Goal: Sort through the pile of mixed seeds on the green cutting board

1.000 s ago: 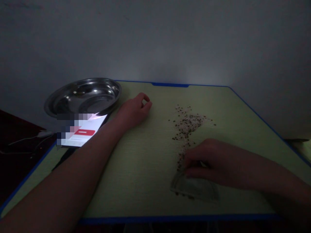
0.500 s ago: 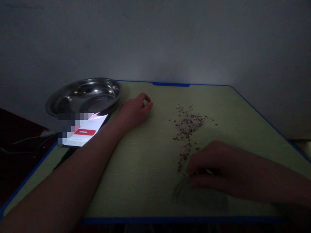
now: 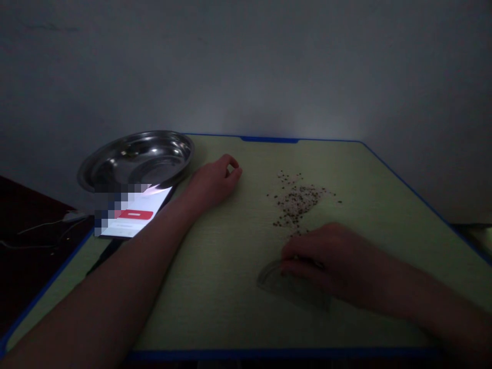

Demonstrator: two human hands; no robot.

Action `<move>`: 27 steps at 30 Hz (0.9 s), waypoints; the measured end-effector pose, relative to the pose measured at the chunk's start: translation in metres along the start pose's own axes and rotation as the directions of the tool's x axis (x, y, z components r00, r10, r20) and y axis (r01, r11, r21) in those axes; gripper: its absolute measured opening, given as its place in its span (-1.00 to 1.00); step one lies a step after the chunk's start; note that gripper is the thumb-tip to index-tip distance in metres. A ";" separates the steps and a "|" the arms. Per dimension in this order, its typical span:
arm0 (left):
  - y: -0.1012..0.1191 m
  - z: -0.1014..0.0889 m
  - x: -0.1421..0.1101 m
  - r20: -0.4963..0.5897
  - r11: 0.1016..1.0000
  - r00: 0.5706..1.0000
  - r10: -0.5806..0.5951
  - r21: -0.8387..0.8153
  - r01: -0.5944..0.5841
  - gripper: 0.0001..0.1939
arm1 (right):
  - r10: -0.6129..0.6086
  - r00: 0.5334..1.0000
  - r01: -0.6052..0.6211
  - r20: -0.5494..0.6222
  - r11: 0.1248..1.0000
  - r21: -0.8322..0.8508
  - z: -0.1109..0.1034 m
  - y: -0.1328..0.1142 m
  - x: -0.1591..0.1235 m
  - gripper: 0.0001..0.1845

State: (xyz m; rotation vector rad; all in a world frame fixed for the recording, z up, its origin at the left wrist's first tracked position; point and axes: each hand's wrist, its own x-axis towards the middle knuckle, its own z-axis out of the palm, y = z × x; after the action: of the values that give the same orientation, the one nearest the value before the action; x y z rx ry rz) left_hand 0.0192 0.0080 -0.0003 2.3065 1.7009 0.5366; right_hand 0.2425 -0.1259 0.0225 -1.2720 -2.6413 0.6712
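Note:
The scene is dim. My left hand [image 3: 215, 179] rests on the green table [image 3: 230, 266] in a loose fist, thumb and forefinger curled together, beside the steel bowl [image 3: 136, 159]. My right hand [image 3: 326, 256] lies near the table's front, its fingers pressed down on a clear half-round plastic piece [image 3: 286, 284] that lies flat on the table. Just beyond the right hand is a scatter of small dark seeds [image 3: 298, 200]. Whether anything is inside the left fist is hidden.
A lit phone [image 3: 132, 215] leans against the steel bowl at the table's left edge. The table has a blue rim [image 3: 269, 353] and stands against a grey wall. Cables [image 3: 42, 225] lie on the dark surface to the left.
My right hand has slid the clear plastic piece left and slightly away from me, up to the near end of the seed scatter. The left hand has stayed put.

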 end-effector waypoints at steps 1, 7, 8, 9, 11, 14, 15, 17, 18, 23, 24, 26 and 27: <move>0.001 0.000 0.000 0.002 1.000 1.000 -0.004 0.003 0.004 -0.64 | 0.020 0.999 -0.021 -0.034 0.999 -0.029 -0.002 0.005 0.000 -0.70; 0.003 -0.003 0.000 0.021 1.000 1.000 -0.023 0.019 0.023 -0.64 | 0.154 0.959 -0.184 -0.239 0.977 -0.109 -0.022 0.037 0.003 -0.73; 0.003 -0.003 0.000 0.020 1.000 1.000 -0.018 0.019 0.018 -0.64 | 0.172 0.948 -0.207 -0.268 0.972 -0.109 -0.025 0.041 0.002 -0.72; 0.002 -0.003 0.000 0.019 1.000 1.000 -0.011 0.017 0.010 -0.64 | 0.184 0.937 -0.223 -0.297 0.969 -0.104 -0.028 0.045 0.002 -0.71; 0.002 -0.004 0.000 0.022 1.000 1.000 -0.001 0.010 0.001 -0.64 | 0.201 0.914 -0.245 -0.353 0.966 -0.083 -0.034 0.051 0.000 -0.69; 0.003 -0.004 0.000 0.035 1.000 0.999 -0.011 0.012 0.011 -0.63 | 0.200 0.892 -0.242 -0.407 0.969 -0.055 -0.040 0.057 -0.001 -0.69; 0.003 -0.004 0.000 0.039 1.000 0.999 -0.018 0.017 0.017 -0.63 | 0.196 0.889 -0.238 -0.413 0.970 -0.053 -0.040 0.058 -0.001 -0.69; 0.004 -0.005 0.000 0.043 0.999 0.999 -0.021 0.027 0.020 -0.63 | 0.191 0.893 -0.235 -0.407 0.970 -0.060 -0.039 0.060 0.000 -0.69; 0.004 -0.005 0.000 0.043 0.999 0.999 -0.020 0.030 0.019 -0.63 | 0.193 0.898 -0.237 -0.396 0.969 -0.065 -0.037 0.060 0.001 -0.69; 0.002 -0.004 0.000 0.036 1.000 0.999 -0.006 0.029 0.005 -0.63 | 0.157 0.948 -0.179 -0.276 0.982 -0.057 -0.027 0.051 0.005 -0.69; 0.002 -0.004 0.000 0.034 1.000 0.999 -0.004 0.030 0.003 -0.63 | 0.143 0.954 -0.159 -0.264 0.987 -0.038 -0.027 0.049 0.005 -0.69; 0.002 -0.003 0.000 0.031 0.999 0.999 -0.004 0.037 0.003 -0.64 | 0.135 0.953 -0.140 -0.270 0.990 -0.001 -0.028 0.046 0.004 -0.68; 0.002 -0.003 0.000 0.029 0.999 1.000 -0.004 0.039 0.003 -0.64 | 0.142 0.949 -0.146 -0.281 0.989 0.007 -0.030 0.046 0.003 -0.67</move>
State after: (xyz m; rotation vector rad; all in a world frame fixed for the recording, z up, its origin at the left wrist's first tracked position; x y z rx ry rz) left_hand 0.0196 0.0071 0.0031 2.3255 1.7167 0.4705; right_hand 0.2823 -0.0888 0.0284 -1.4554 -2.3456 0.4509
